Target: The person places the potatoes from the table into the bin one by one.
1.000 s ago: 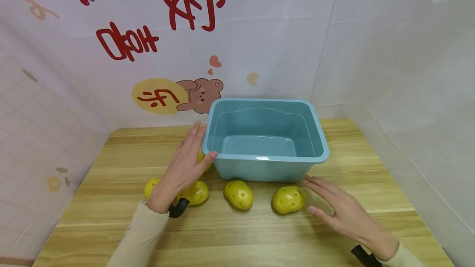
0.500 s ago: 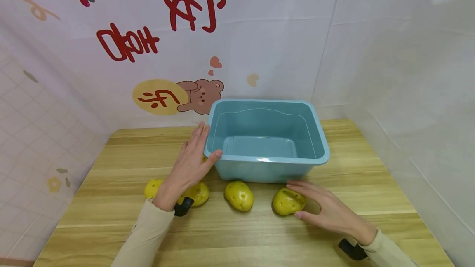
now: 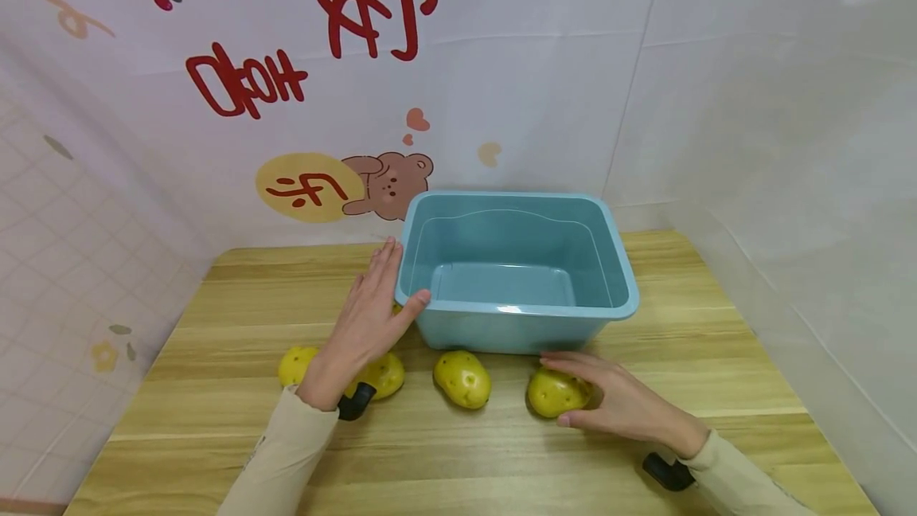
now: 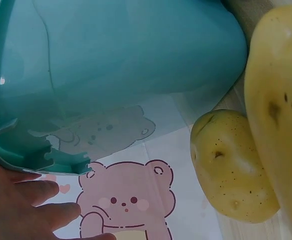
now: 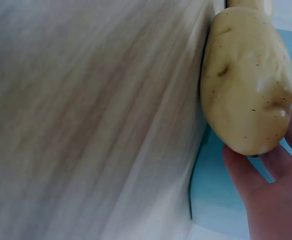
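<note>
A blue plastic basin (image 3: 501, 329) stands on the table in the head view. My left hand (image 3: 365, 321) rests against its left side with fingers straight and the thumb on the front corner of the rim; the left wrist view shows the spread fingers beside that rim. In front of the basin's right end lies a yellow potato (image 3: 555, 394). My right hand (image 3: 619, 400) holds it, thumb at the near side and fingers curled round the far side. The right wrist view shows this potato (image 5: 248, 82) against the fingers.
Another potato (image 3: 462, 379) lies in front of the basin. More potatoes, one at the left (image 3: 295, 365) and one beside it (image 3: 387, 375), are partly hidden by the left wrist. A wooden table (image 3: 458, 460) lies below, and white printed sheeting (image 3: 530, 86) rises behind and at the sides.
My right hand has moved left from beside the right-hand potato to round it. The left hand has shifted slightly right against the basin.
</note>
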`<action>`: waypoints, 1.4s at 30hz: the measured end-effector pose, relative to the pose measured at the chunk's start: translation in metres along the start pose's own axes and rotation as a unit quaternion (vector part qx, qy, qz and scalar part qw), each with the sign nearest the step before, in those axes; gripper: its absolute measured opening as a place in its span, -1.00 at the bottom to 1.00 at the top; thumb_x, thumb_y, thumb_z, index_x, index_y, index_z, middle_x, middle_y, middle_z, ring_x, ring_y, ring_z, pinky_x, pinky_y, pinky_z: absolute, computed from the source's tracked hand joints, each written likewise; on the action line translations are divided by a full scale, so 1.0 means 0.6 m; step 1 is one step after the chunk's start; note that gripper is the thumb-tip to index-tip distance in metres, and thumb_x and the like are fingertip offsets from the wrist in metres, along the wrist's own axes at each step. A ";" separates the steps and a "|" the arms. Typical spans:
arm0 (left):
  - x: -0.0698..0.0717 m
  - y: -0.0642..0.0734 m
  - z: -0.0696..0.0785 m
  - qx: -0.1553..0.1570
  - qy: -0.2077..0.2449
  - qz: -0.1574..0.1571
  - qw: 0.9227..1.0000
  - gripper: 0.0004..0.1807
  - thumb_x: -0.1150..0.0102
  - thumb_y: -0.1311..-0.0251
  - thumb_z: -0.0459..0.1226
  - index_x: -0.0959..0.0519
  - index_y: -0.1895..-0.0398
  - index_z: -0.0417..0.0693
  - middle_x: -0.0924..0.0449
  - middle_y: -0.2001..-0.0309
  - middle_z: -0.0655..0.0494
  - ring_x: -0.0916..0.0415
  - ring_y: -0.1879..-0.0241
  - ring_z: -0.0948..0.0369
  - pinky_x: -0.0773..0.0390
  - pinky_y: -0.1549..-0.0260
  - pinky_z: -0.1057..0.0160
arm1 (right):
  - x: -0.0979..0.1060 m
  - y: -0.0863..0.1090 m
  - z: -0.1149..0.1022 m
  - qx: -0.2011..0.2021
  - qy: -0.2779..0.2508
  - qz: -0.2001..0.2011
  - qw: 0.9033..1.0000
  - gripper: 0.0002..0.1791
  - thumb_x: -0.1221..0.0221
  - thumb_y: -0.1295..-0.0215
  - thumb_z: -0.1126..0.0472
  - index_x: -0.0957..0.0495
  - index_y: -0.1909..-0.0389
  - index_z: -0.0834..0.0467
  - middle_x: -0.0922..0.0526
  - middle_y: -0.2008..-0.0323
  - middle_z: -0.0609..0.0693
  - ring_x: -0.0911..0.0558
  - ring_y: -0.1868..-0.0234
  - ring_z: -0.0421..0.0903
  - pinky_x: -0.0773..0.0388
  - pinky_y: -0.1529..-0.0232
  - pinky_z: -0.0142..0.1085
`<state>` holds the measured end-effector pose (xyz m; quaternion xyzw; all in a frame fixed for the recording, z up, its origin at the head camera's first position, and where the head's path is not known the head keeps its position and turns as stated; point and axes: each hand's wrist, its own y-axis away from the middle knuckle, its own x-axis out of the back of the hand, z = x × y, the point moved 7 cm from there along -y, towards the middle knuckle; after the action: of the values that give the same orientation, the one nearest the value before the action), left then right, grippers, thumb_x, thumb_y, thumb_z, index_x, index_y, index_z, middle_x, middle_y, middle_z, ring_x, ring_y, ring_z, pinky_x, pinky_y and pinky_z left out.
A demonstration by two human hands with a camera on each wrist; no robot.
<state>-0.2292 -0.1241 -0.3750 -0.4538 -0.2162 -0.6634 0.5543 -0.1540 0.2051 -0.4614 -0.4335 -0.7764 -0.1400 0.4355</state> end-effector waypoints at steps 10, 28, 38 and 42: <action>0.001 0.001 0.003 0.003 0.001 -0.002 1.000 0.00 0.17 -0.50 0.30 0.15 -0.69 -0.16 0.27 -0.69 0.01 0.25 -0.65 -0.06 -0.01 -0.48 -0.30 | -0.012 -0.012 0.016 -0.024 -0.012 -0.033 0.999 -0.16 -0.49 -0.15 -0.18 -0.47 -0.45 -0.04 -0.49 -0.40 -0.08 -0.46 -0.40 0.10 -0.41 -0.31 0.19; 0.000 0.000 0.001 -0.006 0.002 0.003 1.000 -0.01 0.15 -0.52 0.27 0.13 -0.68 -0.21 0.22 -0.68 -0.07 0.20 -0.63 -0.13 -0.05 -0.48 -0.28 | -0.013 -0.006 0.016 -0.005 0.001 -0.017 1.000 -0.24 -0.46 -0.20 -0.18 -0.52 -0.40 -0.03 -0.53 -0.30 -0.20 -0.55 -0.25 -0.10 -0.56 -0.19 -0.05; 0.002 0.000 0.004 -0.009 0.007 0.007 1.000 -0.02 0.12 -0.52 0.25 0.11 -0.67 -0.23 0.22 -0.68 -0.06 0.21 -0.64 -0.08 -0.06 -0.49 -0.25 | 0.014 0.010 -0.008 -0.024 0.007 0.014 1.000 -0.23 -0.46 -0.18 -0.22 -0.53 -0.39 -0.06 -0.57 -0.28 -0.14 -0.58 -0.22 -0.05 -0.60 -0.13 0.00; 0.002 0.000 0.004 -0.011 0.007 0.009 1.000 -0.02 0.12 -0.52 0.24 0.11 -0.67 -0.23 0.22 -0.68 -0.07 0.20 -0.64 -0.09 -0.07 -0.48 -0.26 | 0.026 0.015 -0.019 -0.023 0.012 0.030 0.999 -0.23 -0.47 -0.15 -0.23 -0.53 -0.38 -0.12 -0.57 -0.28 -0.17 -0.59 -0.21 -0.07 -0.61 -0.12 -0.01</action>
<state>-0.2283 -0.1230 -0.3731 -0.4571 -0.2008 -0.6640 0.5565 -0.1442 0.2123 -0.4442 -0.4650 -0.7542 -0.1499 0.4388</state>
